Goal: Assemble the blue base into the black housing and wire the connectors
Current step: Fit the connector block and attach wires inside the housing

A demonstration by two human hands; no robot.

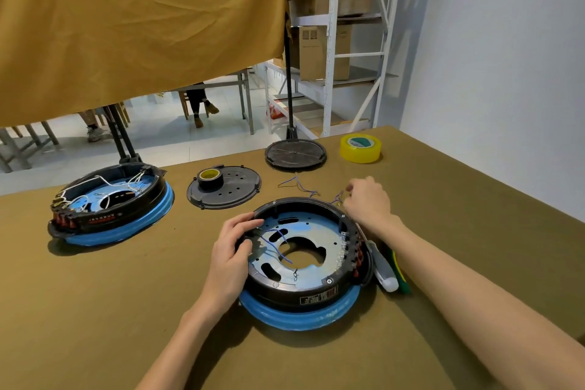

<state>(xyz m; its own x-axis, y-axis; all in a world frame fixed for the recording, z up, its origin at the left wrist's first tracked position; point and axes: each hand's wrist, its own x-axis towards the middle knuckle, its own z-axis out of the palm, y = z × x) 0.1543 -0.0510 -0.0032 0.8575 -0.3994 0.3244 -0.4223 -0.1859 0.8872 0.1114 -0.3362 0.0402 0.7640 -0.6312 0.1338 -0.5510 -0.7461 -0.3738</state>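
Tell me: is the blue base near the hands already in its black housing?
In: the black housing sits over the blue base, only its rim showing below.

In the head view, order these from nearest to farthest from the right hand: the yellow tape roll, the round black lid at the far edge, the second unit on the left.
From the right hand:
1. Yellow tape roll, far right.
2. Round black lid, far middle.
3. Second unit, far left.

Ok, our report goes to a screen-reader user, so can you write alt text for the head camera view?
A person's left hand grips the rim of a round black housing on a blue base while the right hand pinches thin purple wires beside it. A second, wired unit sits left on the olive table.
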